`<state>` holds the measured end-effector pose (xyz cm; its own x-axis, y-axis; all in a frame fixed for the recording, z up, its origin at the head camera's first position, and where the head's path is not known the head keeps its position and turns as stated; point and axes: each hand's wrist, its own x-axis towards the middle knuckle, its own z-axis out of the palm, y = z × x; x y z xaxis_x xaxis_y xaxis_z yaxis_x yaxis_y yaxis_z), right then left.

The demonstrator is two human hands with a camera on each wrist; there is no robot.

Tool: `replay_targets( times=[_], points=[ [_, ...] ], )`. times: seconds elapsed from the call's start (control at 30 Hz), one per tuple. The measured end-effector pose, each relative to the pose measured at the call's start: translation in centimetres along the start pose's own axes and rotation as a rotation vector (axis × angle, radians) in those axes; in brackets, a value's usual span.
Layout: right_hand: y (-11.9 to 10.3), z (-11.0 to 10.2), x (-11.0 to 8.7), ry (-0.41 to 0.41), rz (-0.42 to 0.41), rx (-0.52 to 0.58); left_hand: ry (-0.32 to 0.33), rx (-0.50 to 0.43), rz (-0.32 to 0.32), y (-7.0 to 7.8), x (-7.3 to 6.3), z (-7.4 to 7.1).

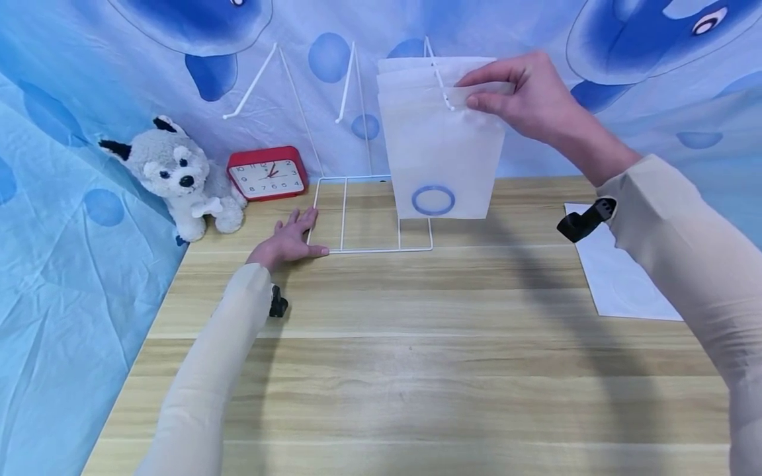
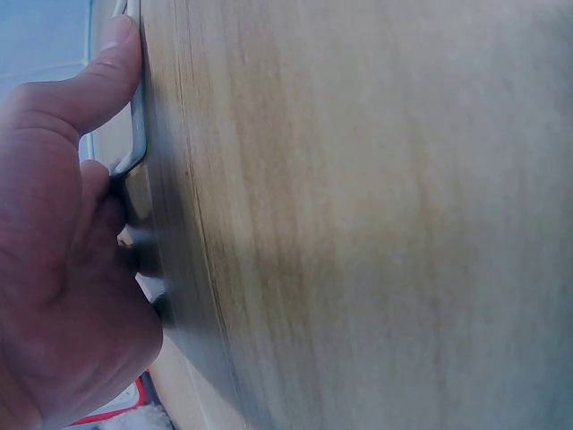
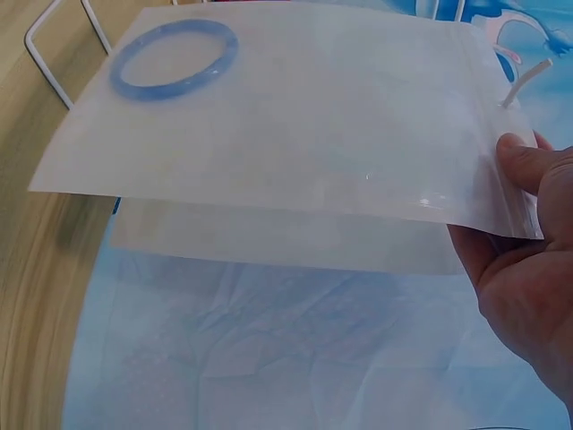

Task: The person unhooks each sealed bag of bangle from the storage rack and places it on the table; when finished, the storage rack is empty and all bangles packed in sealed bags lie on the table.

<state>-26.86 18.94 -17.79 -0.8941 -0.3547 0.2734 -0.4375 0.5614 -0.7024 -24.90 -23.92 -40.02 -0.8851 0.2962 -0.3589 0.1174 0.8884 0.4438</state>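
A white wire display rack (image 1: 381,251) with three slanting prongs stands at the back of the table. Several whitish zip bags (image 1: 440,145) hang on its right prong, whose tip pokes through the front bag's top edge. Through the front bag shows a blue ring (image 1: 433,213). My right hand (image 1: 532,99) pinches the upper right corner of the front bag between thumb and fingers, beside the prong tip; in the right wrist view another bag (image 3: 286,237) hangs behind it. With fingers spread, my left hand (image 1: 288,239) rests on the rack base's front left corner.
A plush husky (image 1: 178,172) and a red clock (image 1: 268,173) stand left of the rack. Flat white bags or sheets (image 1: 625,271) lie on the right, partly under my right arm. Blue patterned cloth (image 1: 47,198) hangs behind and at the left.
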Motion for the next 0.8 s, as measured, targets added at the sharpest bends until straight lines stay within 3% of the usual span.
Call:
replay_targets(
  times=[0.8],
  points=[
    [-1.8, -0.9, -2.6, -0.031, -0.075, -0.017, -0.007, 0.013, -0.001, -0.6, 0.2, -0.3]
  ],
)
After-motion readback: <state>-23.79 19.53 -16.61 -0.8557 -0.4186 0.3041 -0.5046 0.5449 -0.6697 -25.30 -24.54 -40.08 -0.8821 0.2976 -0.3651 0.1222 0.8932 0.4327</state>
